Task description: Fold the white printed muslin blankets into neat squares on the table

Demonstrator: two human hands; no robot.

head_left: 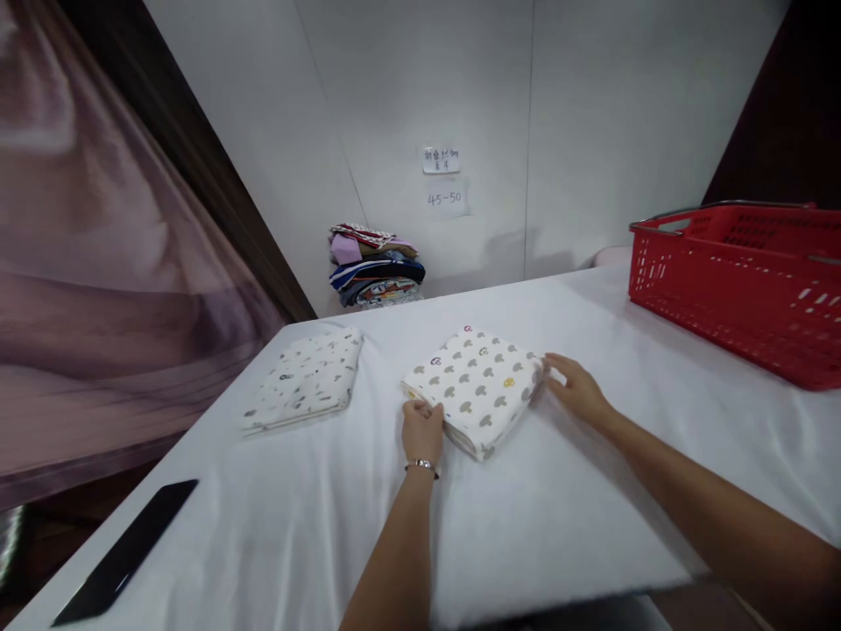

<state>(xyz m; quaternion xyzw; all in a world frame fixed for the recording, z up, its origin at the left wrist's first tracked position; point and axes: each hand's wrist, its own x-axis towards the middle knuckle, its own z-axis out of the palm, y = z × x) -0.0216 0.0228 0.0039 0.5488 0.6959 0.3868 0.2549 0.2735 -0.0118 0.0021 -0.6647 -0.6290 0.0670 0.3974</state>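
A folded white cloth with grey and coloured mushroom-like prints (478, 383) lies in the middle of the white table (539, 517). My left hand (422, 429), with a bracelet on the wrist, rests against its near-left corner, fingers curled on the edge. My right hand (576, 388) touches the cloth's right corner, fingers bent around the edge. A second folded white cloth with small grey specks (306, 379) lies apart to the left, untouched.
A red plastic basket (736, 289) stands at the table's right end. A stack of folded coloured clothes (374, 265) sits at the back by the wall. A black flat object (124, 552) lies at the near-left edge. A pinkish curtain hangs on the left.
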